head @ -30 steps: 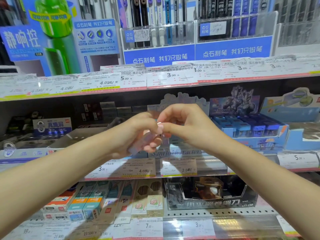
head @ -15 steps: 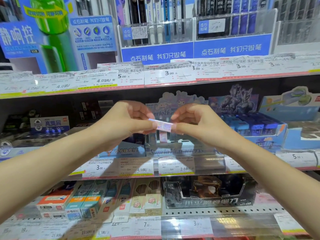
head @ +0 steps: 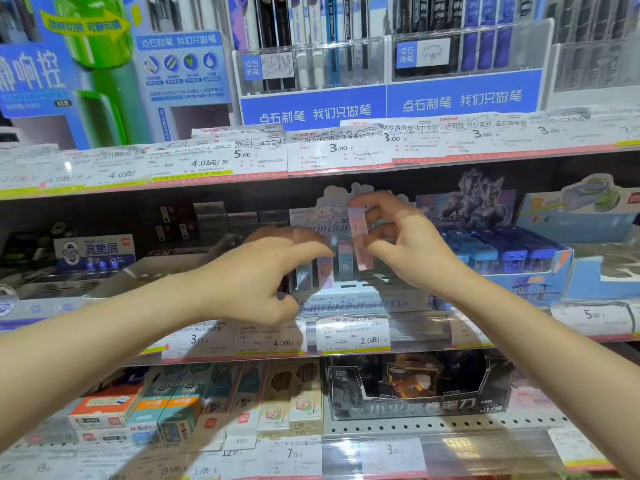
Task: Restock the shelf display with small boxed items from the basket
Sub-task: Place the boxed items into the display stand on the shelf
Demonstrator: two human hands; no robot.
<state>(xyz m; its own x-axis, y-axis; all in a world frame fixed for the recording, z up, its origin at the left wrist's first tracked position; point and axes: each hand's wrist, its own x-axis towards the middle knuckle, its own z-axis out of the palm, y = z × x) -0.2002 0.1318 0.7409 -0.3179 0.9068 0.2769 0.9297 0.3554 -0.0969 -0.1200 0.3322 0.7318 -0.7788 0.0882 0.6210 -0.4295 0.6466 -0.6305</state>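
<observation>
My right hand (head: 405, 247) pinches a small pink box (head: 358, 233) between thumb and fingertips and holds it upright just above the pastel character display tray (head: 349, 301) on the middle shelf. Several small pink and blue boxes (head: 344, 261) stand upright in the tray's slots. My left hand (head: 256, 278) hovers beside the tray's left part, blurred, its fingers loosely bent toward the standing boxes and holding nothing. The basket is out of view.
A blue sharpener display (head: 502, 258) stands right of the tray. Price-tag rails (head: 346, 334) front each shelf. Pen racks (head: 311, 64) fill the top shelf. On the lower shelf sit pencil boxes (head: 173, 407) and a black display box (head: 419, 393).
Both hands pinched the small box held level between them. The left hand has let go and dropped toward the tray; the right hand has turned the box upright and moved it over the tray.
</observation>
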